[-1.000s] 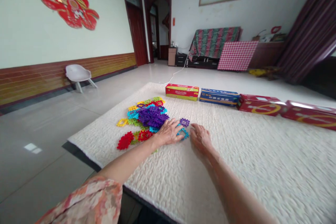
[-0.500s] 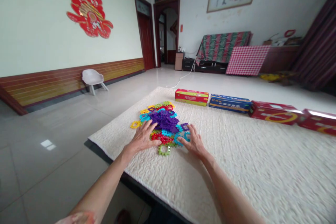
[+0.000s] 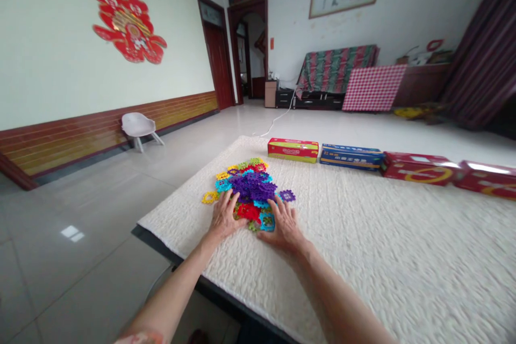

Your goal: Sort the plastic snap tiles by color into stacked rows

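pile of colourful plastic pieces (image 3: 253,187) at the centre of the frame, left hand (image 3: 224,217) and right hand (image 3: 285,226) both spread loosely around its lower edge, cream quilted cover (image 3: 363,247) beneath, row of boxes (image 3: 351,158) at centre right, pale chair (image 3: 138,124) at left

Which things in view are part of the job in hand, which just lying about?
Job in hand:
toothed plastic pieces, piled
left hand and right hand, at the pile

Apparently just lying about:
red-and-green box
blue box
dark red boxes
white chair
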Available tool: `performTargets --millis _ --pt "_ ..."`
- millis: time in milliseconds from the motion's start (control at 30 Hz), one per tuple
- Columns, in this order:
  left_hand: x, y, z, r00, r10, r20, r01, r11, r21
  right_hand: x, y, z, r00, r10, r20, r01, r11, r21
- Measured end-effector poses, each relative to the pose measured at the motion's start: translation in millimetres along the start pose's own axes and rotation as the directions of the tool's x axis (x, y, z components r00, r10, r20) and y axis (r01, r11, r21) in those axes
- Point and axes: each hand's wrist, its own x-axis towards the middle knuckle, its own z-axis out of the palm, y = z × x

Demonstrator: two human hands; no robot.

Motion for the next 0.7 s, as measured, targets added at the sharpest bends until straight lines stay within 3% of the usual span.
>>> performTargets --millis 400,700 --pt "33.2 0.7 10.3 0.994 -0.076 -0.084 0.075 0.997 -0.012 38.6 4.5 16.6 0.984 -0.059 -0.168 0.062 0.998 0.012" --pt "50.9 -6.7 19.3 0.957 -0.071 -0.282 0.027 0.987 -0.158 68.5 8.9 35.9 0.905 -0.25 -0.344 0.328 0.925 0.192"
